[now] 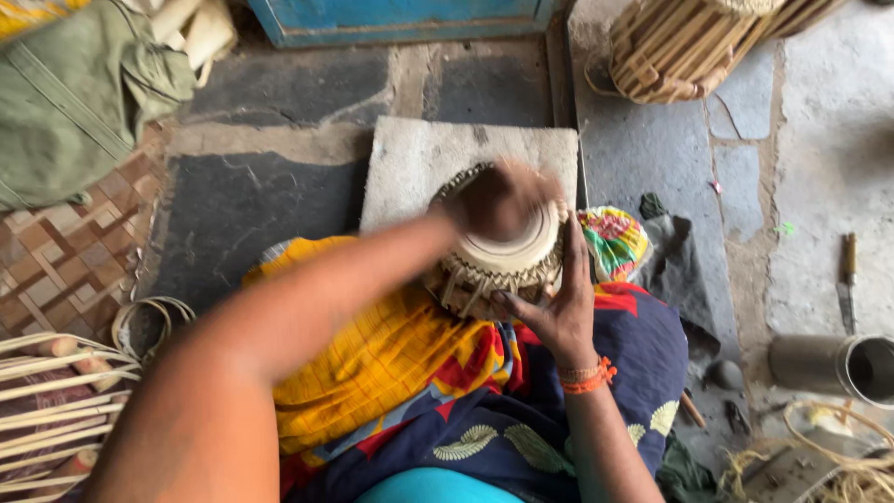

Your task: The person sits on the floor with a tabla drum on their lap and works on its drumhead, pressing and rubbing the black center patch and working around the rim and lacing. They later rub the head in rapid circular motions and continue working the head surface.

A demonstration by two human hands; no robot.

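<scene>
I see the small drum [503, 256] resting on my lap against the stone slab [419, 163] on the floor. My right hand [559, 312] cups its near right side, fingers spread along the lacing, a loose holding grip. My left hand [498, 196] is blurred over the pale drumhead; I cannot tell its grip. I judge the body stiff and fairly heavy, the skin delicate; the laced sides are the place to hold.
</scene>
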